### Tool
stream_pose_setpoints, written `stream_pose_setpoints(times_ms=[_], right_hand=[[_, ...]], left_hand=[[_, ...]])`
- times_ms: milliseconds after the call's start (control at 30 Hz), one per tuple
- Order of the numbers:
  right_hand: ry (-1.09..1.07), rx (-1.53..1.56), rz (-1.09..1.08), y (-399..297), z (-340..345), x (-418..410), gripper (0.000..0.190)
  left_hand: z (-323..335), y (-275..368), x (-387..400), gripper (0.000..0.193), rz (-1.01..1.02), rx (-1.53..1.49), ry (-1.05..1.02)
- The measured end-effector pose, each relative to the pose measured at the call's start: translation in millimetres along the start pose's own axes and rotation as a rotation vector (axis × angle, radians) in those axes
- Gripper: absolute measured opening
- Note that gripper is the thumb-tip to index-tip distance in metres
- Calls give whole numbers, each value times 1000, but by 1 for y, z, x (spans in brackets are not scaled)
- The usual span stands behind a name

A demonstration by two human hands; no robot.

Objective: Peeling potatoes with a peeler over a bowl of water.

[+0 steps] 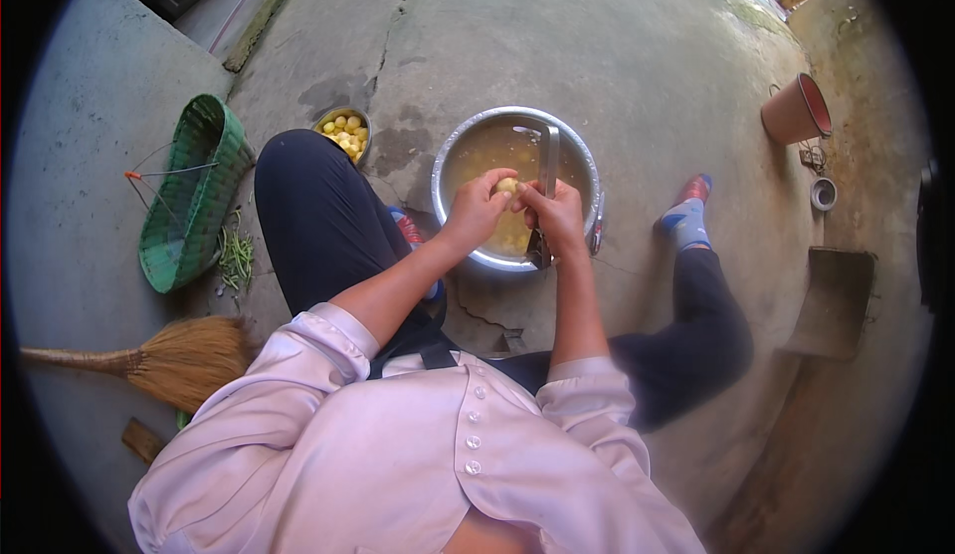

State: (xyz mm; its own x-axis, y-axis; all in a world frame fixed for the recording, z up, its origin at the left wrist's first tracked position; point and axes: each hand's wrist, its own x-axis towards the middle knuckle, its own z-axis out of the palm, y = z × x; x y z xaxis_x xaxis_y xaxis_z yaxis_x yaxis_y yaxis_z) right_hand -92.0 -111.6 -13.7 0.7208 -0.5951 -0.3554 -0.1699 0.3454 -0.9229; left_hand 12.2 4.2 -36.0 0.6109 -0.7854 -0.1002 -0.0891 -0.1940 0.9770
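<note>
A large metal basin [445, 140] of cloudy water stands on the floor in front of me, with several yellowish potato-like pieces [513, 241] under the surface. Over it, my left hand [477, 207] holds a small pale round potato [507, 185] between thumb and fingers. My right hand [558, 214] meets the potato with its fingertips and grips a long knife [551, 159] with a flat metal blade and dark handle. The blade points away from me, beyond the hand. A small bowl of peeled yellow potatoes [347, 135] sits beyond my left knee.
At the left lie a green woven basket [179, 255], green bean-like pods [237, 255] and a straw broom [190, 360]. A red-handled tool [597, 229] touches the basin's right side. Further right are a pink bucket [792, 112], a small metal cup [823, 194] and a dustpan [834, 304].
</note>
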Motion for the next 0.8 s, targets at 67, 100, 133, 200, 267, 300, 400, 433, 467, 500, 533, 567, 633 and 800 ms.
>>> stream_pose_setpoints(times_ms=[67, 100, 133, 200, 267, 300, 400, 433, 467, 500, 533, 567, 633, 800], right_hand=[[-19, -11, -9, 4, -2, 2, 12], [-20, -11, -9, 5, -2, 2, 12], [-28, -13, -4, 5, -1, 2, 12], [-37, -16, 2, 4, -1, 2, 12], [-40, -37, 9, 2, -2, 1, 12], [-41, -37, 9, 0, -1, -1, 12], [-57, -118, 1, -5, 1, -4, 10], [-57, -174, -25, -5, 3, -4, 10], [-56, -230, -51, -5, 6, -5, 11], [-56, -230, -53, -5, 8, -5, 11], [-34, -295, -53, -5, 11, -6, 12], [-11, -361, -53, -4, 14, -6, 13], [26, -422, -80, -1, 21, -7, 13], [133, -408, -97, 12, 21, -1, 11]], left_hand=[[0, -1, 0, 30, 24, 46, 15], [-1, -1, 1, 30, 34, 71, 21], [-1, -1, 1, 29, 43, 95, 28], [-2, 0, 0, 28, 48, 119, 26], [-2, 4, -1, 27, 52, 142, 24], [-4, 7, -2, 27, 72, 165, 19], [-7, 16, -7, 26, 123, 244, 19], [-8, 18, -8, 26, 154, 300, 24], [-7, 16, -9, 26, 156, 300, 21], [-7, 13, -10, 25, 180, 315, 37], [-6, 11, -10, 24, 205, 329, 52], [-4, 8, -11, 24, 207, 330, 51], [-1, 4, -11, 24, 171, 363, 71], [0, -5, -3, 26, -10, 126, 19]])
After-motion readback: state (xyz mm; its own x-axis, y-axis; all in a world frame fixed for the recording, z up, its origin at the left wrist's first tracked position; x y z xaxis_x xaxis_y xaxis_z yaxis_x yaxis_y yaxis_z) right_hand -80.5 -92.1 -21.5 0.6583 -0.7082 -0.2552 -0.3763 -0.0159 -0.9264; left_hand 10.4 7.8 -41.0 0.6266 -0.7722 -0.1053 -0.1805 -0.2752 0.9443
